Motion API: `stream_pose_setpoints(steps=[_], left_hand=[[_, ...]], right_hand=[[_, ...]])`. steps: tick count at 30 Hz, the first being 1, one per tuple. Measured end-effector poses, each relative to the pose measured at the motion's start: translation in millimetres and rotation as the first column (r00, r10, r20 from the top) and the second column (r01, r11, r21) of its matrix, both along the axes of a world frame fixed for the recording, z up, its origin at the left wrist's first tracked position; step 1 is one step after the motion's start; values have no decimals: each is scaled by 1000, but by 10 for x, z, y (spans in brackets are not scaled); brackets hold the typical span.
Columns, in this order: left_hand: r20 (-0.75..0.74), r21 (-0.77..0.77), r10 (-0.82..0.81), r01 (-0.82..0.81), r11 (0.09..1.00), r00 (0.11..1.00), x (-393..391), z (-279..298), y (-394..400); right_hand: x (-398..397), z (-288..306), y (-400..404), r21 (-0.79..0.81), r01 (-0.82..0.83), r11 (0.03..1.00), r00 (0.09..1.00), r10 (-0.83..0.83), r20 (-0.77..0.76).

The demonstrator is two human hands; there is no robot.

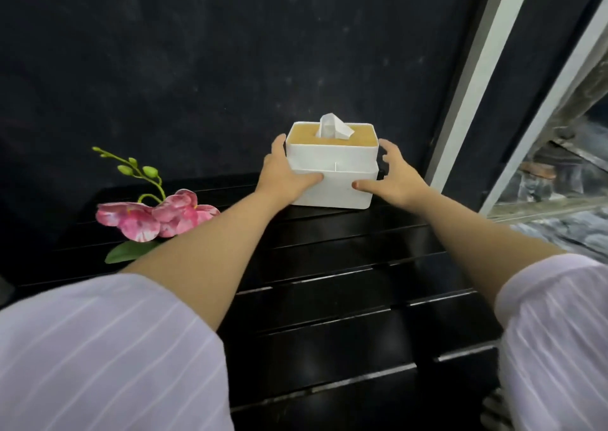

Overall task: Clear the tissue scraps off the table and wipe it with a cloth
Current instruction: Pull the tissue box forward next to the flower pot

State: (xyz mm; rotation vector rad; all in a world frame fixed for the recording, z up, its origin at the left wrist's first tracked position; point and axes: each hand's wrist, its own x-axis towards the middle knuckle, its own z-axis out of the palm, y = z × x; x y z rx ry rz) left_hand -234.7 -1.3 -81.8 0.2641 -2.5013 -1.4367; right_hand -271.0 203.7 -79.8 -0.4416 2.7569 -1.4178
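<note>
A white tissue box [332, 164] with a tan wooden lid stands at the far edge of the black slatted table [329, 266]. A white tissue [333, 126] sticks up from the lid's slot. My left hand [284, 174] grips the box's left side, thumb on the front face. On the right side my right hand [393, 177] has its thumb on the front face, while its fingers stay spread a little off the box. No tissue scraps or cloth show on the table.
A pink artificial orchid [154, 215] with green buds and a leaf lies at the table's left, partly under my left forearm. A dark wall rises behind the table. A white window frame [487, 78] and glass run along the right.
</note>
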Motion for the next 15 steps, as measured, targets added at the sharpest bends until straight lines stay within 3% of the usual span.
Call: stream_pose_setpoints(steps=[15], left_hand=[[-63, 77, -19, 23, 997, 998, 94, -75, -7]], right_hand=[[152, -43, -67, -81, 46, 996, 999, -48, -22]])
